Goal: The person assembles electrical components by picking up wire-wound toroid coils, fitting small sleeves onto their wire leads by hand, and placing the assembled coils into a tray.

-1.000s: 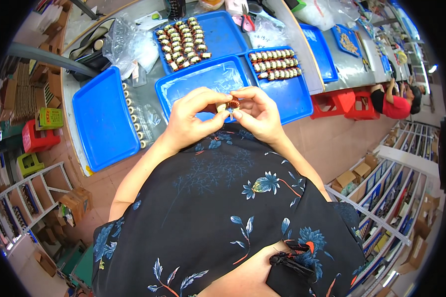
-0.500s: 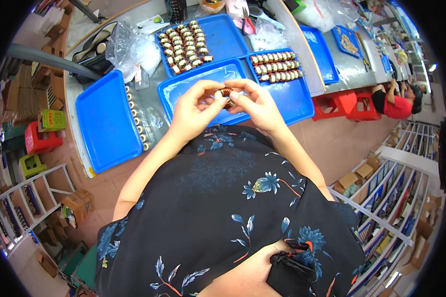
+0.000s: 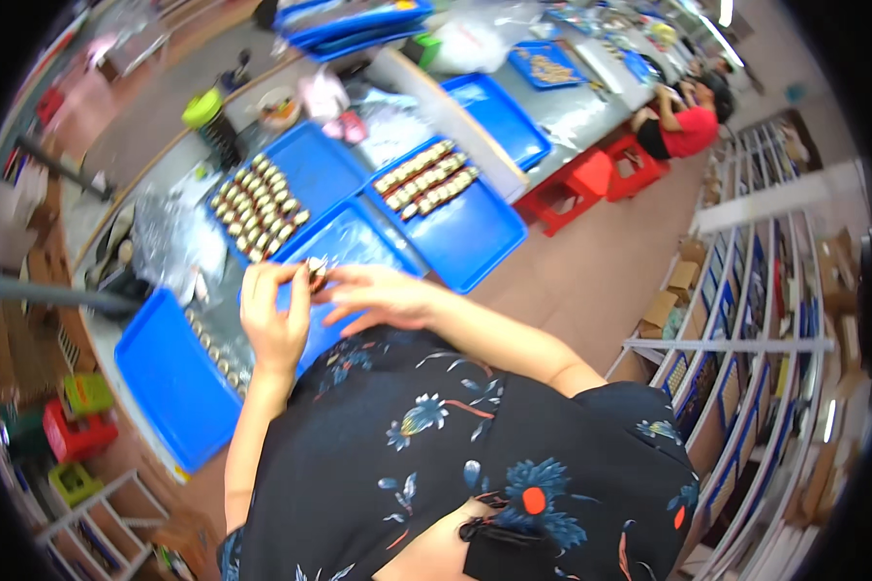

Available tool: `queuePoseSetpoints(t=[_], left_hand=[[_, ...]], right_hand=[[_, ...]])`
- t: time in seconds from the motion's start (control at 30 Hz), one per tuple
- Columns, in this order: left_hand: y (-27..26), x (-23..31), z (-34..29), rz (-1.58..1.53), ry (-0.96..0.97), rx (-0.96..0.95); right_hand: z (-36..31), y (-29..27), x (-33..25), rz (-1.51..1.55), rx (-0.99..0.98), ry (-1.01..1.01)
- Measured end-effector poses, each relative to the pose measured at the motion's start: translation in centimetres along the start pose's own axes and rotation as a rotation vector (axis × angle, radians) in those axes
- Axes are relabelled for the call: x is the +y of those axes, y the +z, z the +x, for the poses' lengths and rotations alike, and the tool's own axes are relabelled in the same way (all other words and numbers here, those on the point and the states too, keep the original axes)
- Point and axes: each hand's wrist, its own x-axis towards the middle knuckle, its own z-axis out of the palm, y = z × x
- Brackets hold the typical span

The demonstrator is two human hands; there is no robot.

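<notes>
Pinching a coil in left hand, spreading right hand loosely beside; beyond, seemingly finished coils; leftward, seemingly unwound rings.

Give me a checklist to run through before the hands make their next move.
1. Left hand pinching the copper-wound ring coil: ok.
2. Right hand closed around that coil: not ok; its fingers are spread.
3. Winding evenly laid: cannot tell, too small and blurred.
4. Finished-looking coils in rows in the right-hand blue tray: ok.
5. Pale ring cores lined up beside the left-hand blue tray: ok.
</notes>
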Motion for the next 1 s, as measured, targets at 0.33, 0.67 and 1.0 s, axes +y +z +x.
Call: queuePoseSetpoints(t=[0.33, 0.67, 1.0], left_hand=[[1.8, 0.6, 0.2, -0.091, -0.023, -0.149], [-0.3, -1.2, 0.0, -0.046, 0.109, -0.377], [-1.3, -1.7, 1.5, -0.234, 0.148, -0.37]], right_hand=[[1.3, -1.2, 1.2, 0.092, 0.138, -0.154], [2.1, -1.6, 2.1, -0.051, 0.097, -0.051], [-0.2, 0.6, -1.1, -0.655, 0.234, -0.372]])
